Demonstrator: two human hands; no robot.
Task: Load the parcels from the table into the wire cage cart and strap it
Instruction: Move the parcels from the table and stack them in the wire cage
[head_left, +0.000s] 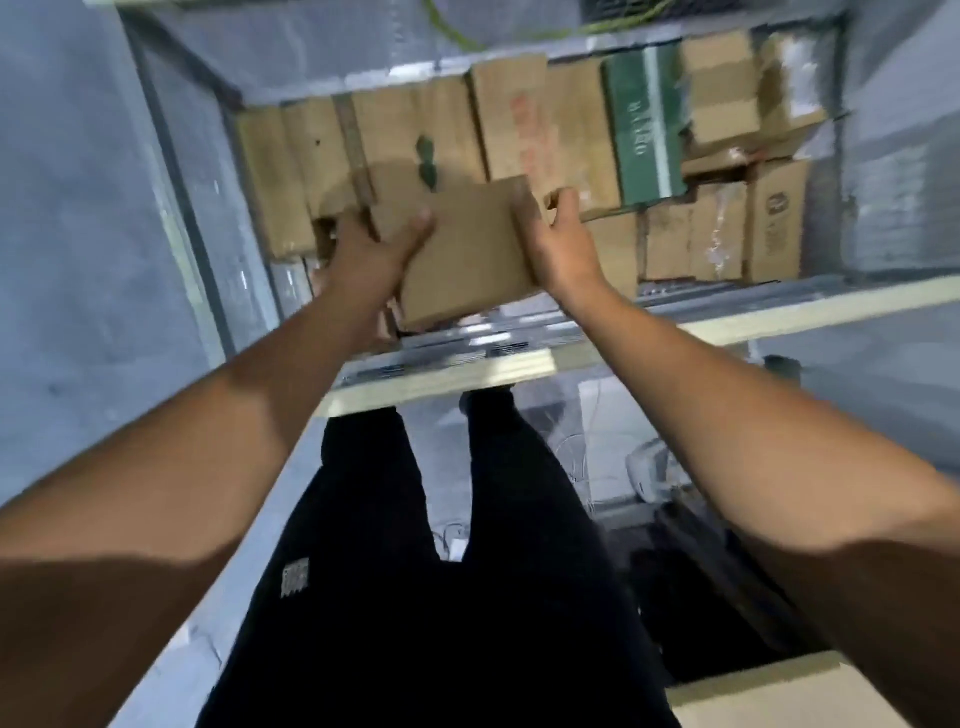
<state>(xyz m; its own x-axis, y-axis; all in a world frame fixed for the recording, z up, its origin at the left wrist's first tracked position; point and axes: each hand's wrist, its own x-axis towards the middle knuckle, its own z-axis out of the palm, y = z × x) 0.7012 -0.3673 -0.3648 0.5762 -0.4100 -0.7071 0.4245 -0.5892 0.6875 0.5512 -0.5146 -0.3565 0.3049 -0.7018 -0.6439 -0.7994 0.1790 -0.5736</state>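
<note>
Grey concrete surrounded the wire cage cart (779, 312), which was packed with brown cartons (719, 241) and a green box (644, 124). The box's white lettering was too blurred to read. Above the cart's near rim, the left hand (374, 254) and right hand (558, 244) gripped opposite edges of a plain parcel (467, 260).

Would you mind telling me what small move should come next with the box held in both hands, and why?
Probably ease the cardboard box forward and down into the wire cage cart. The left hand and right hand grip its sides just past the near rail, and the packed boxes seem to leave space nearest the person.
</note>
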